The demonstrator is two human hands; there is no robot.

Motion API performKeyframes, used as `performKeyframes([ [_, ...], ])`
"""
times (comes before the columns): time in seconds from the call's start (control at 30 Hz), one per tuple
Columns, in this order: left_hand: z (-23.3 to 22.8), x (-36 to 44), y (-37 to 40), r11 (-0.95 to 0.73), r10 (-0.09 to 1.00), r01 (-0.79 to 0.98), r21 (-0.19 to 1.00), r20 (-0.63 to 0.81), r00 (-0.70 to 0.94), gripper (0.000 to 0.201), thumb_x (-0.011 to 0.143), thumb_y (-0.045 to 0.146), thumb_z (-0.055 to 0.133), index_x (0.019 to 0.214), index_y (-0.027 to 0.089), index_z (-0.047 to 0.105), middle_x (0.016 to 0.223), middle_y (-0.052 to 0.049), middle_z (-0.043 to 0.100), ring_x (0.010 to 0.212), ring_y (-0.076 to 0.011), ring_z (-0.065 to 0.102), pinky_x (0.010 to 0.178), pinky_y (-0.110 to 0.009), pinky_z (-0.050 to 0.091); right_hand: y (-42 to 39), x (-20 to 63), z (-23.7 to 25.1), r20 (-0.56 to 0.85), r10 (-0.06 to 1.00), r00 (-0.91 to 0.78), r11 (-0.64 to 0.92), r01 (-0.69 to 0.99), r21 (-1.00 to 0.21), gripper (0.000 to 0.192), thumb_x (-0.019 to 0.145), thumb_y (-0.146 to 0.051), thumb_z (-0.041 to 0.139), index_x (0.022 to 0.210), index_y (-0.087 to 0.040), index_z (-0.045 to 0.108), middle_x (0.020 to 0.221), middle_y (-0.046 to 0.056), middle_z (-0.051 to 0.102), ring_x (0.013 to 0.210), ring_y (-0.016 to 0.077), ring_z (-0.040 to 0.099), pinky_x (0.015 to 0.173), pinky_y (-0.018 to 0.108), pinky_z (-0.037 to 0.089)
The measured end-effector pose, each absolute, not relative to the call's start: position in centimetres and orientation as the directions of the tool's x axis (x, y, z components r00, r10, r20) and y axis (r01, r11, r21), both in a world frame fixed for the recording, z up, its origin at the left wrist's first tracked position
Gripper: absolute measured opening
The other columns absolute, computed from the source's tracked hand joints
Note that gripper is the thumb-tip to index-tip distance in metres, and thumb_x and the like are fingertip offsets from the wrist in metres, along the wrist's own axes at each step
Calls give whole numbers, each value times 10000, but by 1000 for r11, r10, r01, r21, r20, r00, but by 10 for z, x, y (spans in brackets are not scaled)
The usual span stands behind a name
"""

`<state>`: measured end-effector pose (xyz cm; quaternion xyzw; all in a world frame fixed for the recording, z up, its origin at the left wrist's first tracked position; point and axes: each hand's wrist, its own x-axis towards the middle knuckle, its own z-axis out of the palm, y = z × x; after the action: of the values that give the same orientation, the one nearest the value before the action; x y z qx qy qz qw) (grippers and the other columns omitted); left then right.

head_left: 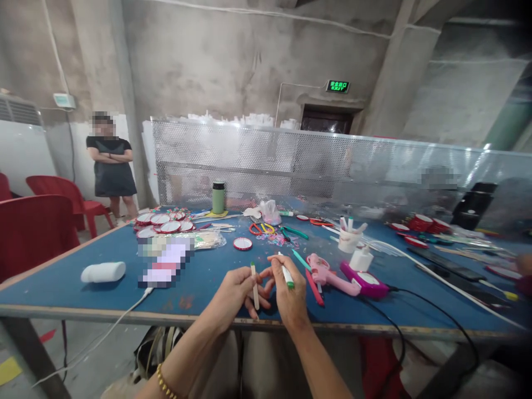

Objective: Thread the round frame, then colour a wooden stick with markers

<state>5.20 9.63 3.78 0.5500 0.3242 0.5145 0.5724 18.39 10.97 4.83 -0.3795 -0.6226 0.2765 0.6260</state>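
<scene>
Presently on hand: the left hand (235, 291), curled closed around a pale stick (254, 285) with a green tip, held nearly upright just over the near edge of the tabletop (62, 282); the right hand (288, 293), touching the left at the fingertips, closed in a pinch on a green-and-white marker (286, 275) whose green end points down toward the palm. Whether the marker is capped cannot be told. Just right of the right hand: a red pencil-like stick (315, 288), a teal stick (300, 259), a pink glue gun (328, 274) and a magenta-and-white device (363, 280) with a black cord (415, 299) running off the near edge. Beyond the hands: a small red-rimmed disc (243, 244), orange-handled scissors (260, 228), a heap of small coloured bands (276, 239), a green flask (218, 197), a white cup of sticks (349, 239). Far left of the left hand: a stack of red-rimmed discs (164, 220) and a white cylinder (103, 272). Risks, as judged: both items sit over the tabletop's lip, so a loosened pinch could drop the stick or marker to the floor; an open marker tip could smear the fingers; a sideways sweep of the right wrist could knock the red stick or snag the cord, and the glue gun's tip, if hot, lies within easy reach.
</scene>
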Motion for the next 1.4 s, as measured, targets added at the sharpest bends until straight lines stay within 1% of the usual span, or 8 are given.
performKeyframes([
  [0.17,41,52,95,-143,935,-199,970,198,293,407,862,527,590,834,122,563,721,-81,669,638,-207,723,390,-180,493,111,186,44,619,784,41,602,191,-775,274,969,-431,502,967,-189,631,673,-5,671,429,104,563,434,200,462],
  [0.37,40,54,97,-140,941,-224,965,200,273,407,848,529,601,882,124,572,795,-93,693,596,-175,708,406,-185,499,114,187,40,620,785,23,606,182,-774,269,969,-427,501,957,-189,627,689,-3,677,422,99,576,439,198,474],
  [0.6,39,61,97,-223,953,-100,970,238,186,369,872,515,563,768,164,523,534,-13,626,442,-127,608,365,-173,455,113,189,39,605,796,-17,600,148,-786,251,976,-406,493,957,-190,622,690,-9,670,418,100,589,441,202,472],
  [0.7,40,63,96,-220,959,-104,970,235,159,373,854,529,579,793,165,531,576,-8,636,459,-130,620,354,-170,446,112,190,38,614,789,16,607,141,-783,247,980,-399,489,963,-193,625,686,-12,670,419,97,588,445,199,472],
  [0.87,44,62,95,-189,966,-102,977,204,162,376,853,529,574,836,154,550,583,-22,661,381,-105,561,299,-149,362,111,190,40,635,771,47,622,159,-767,261,978,-400,481,960,-189,633,662,-17,663,410,96,578,440,199,470],
  [1.07,43,61,95,-201,962,-136,970,222,158,344,882,481,539,912,139,554,620,-41,681,429,-126,618,314,-150,381,111,190,40,659,752,28,645,178,-744,260,976,-398,489,960,-188,642,663,-14,669,421,96,572,472,207,481],
  [1.23,41,60,96,-202,967,-170,964,225,124,320,868,439,558,1001,153,503,626,-25,691,451,-158,658,311,-159,397,111,190,39,656,753,46,641,171,-748,271,973,-418,495,960,-187,638,683,-8,668,434,100,569,471,212,474],
  [1.4,43,61,96,-202,965,-172,964,226,135,297,871,433,542,993,174,467,630,-17,698,442,-160,660,293,-152,375,111,191,39,661,748,48,645,182,-743,262,981,-407,490,966,-188,634,669,-17,650,429,96,574,467,208,469],
])
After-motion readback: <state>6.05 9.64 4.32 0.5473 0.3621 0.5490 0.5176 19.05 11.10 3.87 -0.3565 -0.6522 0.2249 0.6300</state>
